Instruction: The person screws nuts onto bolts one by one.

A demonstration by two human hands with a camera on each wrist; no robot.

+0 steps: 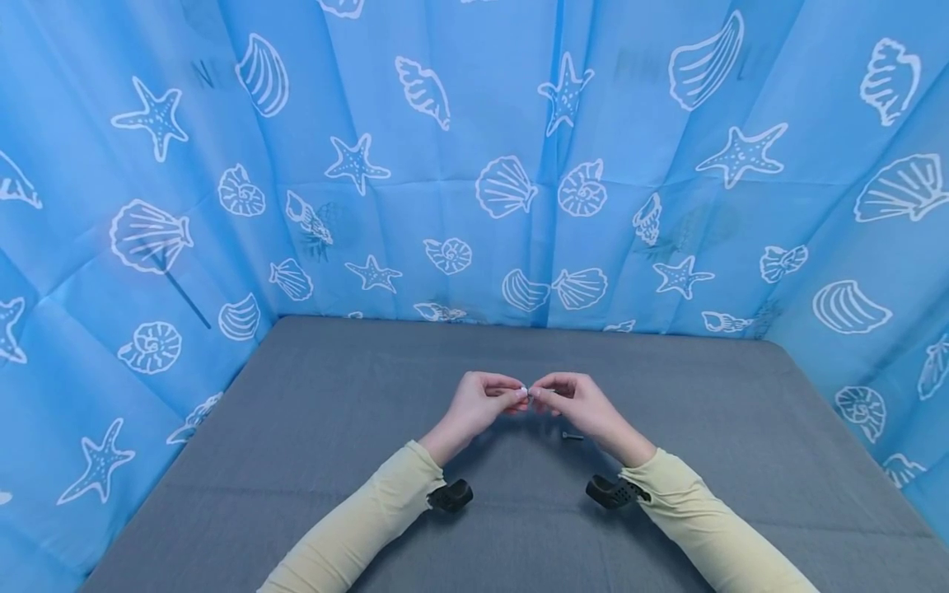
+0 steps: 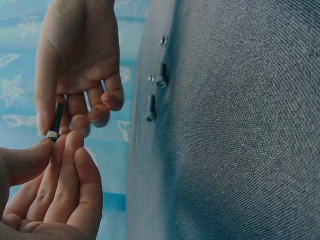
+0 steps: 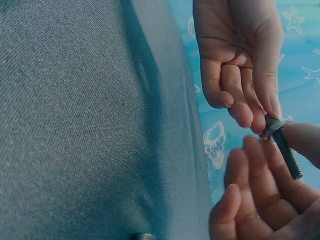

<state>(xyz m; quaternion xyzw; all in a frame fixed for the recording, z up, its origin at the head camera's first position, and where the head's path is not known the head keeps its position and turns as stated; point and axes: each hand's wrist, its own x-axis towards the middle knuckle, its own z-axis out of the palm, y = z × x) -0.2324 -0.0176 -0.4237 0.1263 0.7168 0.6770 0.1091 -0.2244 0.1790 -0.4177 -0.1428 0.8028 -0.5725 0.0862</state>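
Observation:
Over the table, my two hands meet at a dark bolt (image 3: 289,157) with a nut (image 2: 52,135) around its shaft near the head. The left hand (image 1: 480,409) pinches the head end of the bolt between thumb and index finger, so the head is mostly covered. With its thumb and index finger, the right hand (image 1: 582,408) grips the nut from the other side. The threaded shaft points toward the right palm, and my other right fingers are loosely bent. Below the right hand, another bolt (image 1: 572,436) lies on the table.
Beside that bolt on the grey cloth-covered table (image 1: 356,395), the left wrist view shows a second bolt (image 2: 161,76) and two small nuts, one of them the far nut (image 2: 163,41). A blue shell-patterned curtain (image 1: 460,206) surrounds the table. Black devices (image 1: 451,496) sit at both wrists.

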